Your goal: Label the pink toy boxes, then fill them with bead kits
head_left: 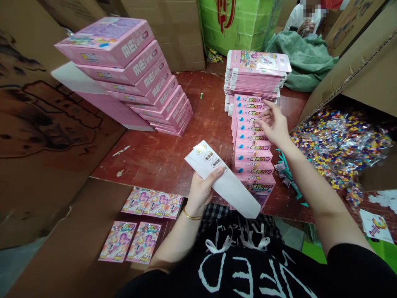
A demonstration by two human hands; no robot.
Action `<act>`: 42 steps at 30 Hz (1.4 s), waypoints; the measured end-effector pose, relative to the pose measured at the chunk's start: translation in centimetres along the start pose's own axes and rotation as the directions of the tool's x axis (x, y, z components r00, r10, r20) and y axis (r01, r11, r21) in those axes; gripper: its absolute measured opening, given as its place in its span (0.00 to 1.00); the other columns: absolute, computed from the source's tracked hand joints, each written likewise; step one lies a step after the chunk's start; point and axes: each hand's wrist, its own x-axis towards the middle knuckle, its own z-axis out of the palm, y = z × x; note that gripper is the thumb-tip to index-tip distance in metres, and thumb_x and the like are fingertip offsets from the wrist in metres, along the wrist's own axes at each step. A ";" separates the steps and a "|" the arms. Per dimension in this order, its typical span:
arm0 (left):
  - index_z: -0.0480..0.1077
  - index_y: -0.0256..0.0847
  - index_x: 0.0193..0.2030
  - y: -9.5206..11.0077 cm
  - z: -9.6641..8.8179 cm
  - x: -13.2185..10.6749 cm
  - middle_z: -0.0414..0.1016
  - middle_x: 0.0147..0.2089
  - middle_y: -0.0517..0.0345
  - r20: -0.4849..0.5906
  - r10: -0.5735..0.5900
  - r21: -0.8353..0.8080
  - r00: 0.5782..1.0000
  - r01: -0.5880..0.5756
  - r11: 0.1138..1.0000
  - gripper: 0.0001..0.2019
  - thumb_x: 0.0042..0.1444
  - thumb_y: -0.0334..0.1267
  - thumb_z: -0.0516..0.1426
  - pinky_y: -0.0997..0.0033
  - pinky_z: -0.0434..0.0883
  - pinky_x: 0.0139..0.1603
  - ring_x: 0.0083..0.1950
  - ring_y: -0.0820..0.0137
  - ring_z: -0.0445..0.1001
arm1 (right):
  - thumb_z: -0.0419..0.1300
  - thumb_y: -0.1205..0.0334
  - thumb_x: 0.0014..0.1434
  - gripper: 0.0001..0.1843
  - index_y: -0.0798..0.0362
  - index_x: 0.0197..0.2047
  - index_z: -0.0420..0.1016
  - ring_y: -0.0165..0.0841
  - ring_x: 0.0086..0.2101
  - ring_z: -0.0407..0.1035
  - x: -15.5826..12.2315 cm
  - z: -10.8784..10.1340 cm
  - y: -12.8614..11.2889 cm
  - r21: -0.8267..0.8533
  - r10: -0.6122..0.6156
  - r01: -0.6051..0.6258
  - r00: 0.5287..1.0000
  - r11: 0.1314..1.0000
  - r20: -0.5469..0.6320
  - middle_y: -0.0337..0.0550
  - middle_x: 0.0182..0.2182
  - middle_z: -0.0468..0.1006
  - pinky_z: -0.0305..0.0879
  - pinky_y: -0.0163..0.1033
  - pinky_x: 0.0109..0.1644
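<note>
My left hand [201, 189] grips a long white sticker sheet [228, 182] with oval labels at its upper end, held over the near edge of the dark red table [161, 153]. My right hand [273, 123] hovers with loosely spread fingers over a fanned row of flat pink boxes [252, 153] that runs toward me. Nothing shows in its fingers. Behind the row stands a pile of flattened pink boxes [257, 70].
A tall leaning stack of assembled pink boxes [136, 74] fills the table's far left. Pink cards [139, 219] lie on cardboard near my left arm. A carton of colourful bagged pieces [338, 145] sits to the right. Another person [305, 18] sits at the back beside green sacking [304, 58].
</note>
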 end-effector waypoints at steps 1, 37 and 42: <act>0.80 0.35 0.34 -0.3 0.0 -0.2 0.83 0.35 0.53 -0.010 0.033 0.001 0.999 -0.033 0.999 0.18 0.35 0.40 0.75 0.74 0.77 0.37 0.32 0.71 0.78 | 0.66 0.51 0.58 0.19 0.48 0.51 0.75 0.33 0.32 0.70 -1.4 0.2 -2.4 0.022 -0.011 0.012 0.999 1.000 -0.037 0.42 0.34 0.77 0.72 0.45 0.41; 0.78 0.34 0.32 0.9 -0.4 -0.3 0.81 0.29 0.57 -0.151 0.052 -0.048 0.987 -0.060 0.997 0.20 0.34 0.42 0.74 0.77 0.73 0.29 0.26 0.73 0.76 | 0.62 0.63 0.61 0.25 0.41 0.60 0.63 0.39 0.41 0.76 -5.2 0.1 -8.3 0.082 -0.079 0.082 0.996 0.993 -0.036 0.42 0.38 0.79 0.74 0.52 0.51; 0.78 0.34 0.33 1.3 -1.4 0.2 0.81 0.31 0.57 -0.188 0.053 -0.061 0.981 -0.066 0.996 0.20 0.33 0.41 0.75 0.79 0.73 0.31 0.28 0.73 0.77 | 0.61 0.69 0.53 0.32 0.49 0.61 0.62 0.34 0.30 0.71 5.8 -1.8 2.6 0.004 0.041 -0.044 0.974 0.999 0.223 0.38 0.31 0.75 0.72 0.44 0.40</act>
